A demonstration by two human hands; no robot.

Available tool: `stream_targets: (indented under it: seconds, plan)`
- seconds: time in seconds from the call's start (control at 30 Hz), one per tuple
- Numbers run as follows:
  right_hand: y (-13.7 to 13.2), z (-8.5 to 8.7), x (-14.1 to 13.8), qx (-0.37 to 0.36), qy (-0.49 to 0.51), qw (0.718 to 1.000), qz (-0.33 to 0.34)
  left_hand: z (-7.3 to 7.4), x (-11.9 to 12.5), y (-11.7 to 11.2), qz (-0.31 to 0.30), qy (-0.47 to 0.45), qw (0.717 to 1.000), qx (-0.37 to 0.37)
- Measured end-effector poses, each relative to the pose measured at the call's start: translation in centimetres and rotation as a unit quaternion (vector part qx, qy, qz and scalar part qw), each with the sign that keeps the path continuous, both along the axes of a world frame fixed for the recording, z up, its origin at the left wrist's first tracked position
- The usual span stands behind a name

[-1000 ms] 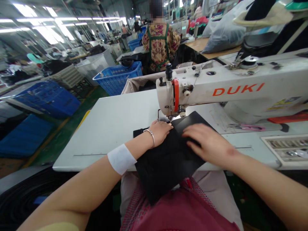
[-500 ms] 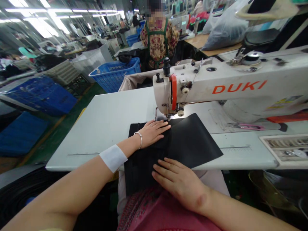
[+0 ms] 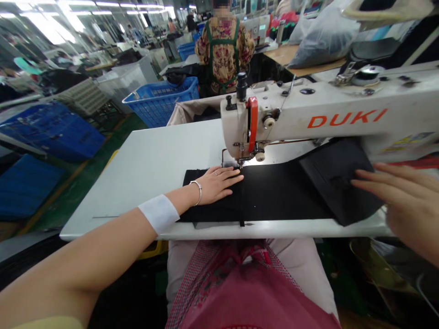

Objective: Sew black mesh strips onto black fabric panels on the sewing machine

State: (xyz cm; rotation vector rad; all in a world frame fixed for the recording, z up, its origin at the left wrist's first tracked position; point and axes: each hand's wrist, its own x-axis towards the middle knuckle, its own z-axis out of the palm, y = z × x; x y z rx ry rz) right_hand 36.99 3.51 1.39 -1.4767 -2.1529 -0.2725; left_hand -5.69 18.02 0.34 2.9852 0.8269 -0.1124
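Observation:
Black fabric [image 3: 277,192] lies across the sewing table, its far edge at the needle and presser foot of the white sewing machine [image 3: 291,114]. My left hand [image 3: 219,185] rests flat on the fabric's left part, fingers stretched out, fingertips close to the presser foot. At the right, my right hand [image 3: 404,192] has its fingers extended against a raised, folded flap [image 3: 343,178] of the same fabric. The fingers of that hand are slightly blurred, and its thumb is hidden.
The white tabletop [image 3: 164,155] extends left of the fabric. Behind the machine stand a cloth-lined bin [image 3: 181,114] and a blue basket [image 3: 161,100]. A co-worker [image 3: 222,50] sits beyond with their back to me. A filled plastic bag [image 3: 322,41] lies at the back right.
My right hand has moved from the near edge to the far right. The fabric's hanging part is now spread right along the table, with its end lifted. My left hand stays near the needle.

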Motion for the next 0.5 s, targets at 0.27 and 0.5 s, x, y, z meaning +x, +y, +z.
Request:
stream_targets:
  seconds: [0.27, 0.5]
  plan:
    - [-1.5, -2.2, -10.1, -0.088, -0.065, 0.988, 0.109, 1.5, 2.5, -10.3, 0.046, -0.009, 0.999, -0.019]
    - [-0.9, -1.9, -6.1, -0.106, -0.005, 0.993, 0.059, -1.4, 2.2, -13.1, 0.102, -0.115, 0.988, -0.002]
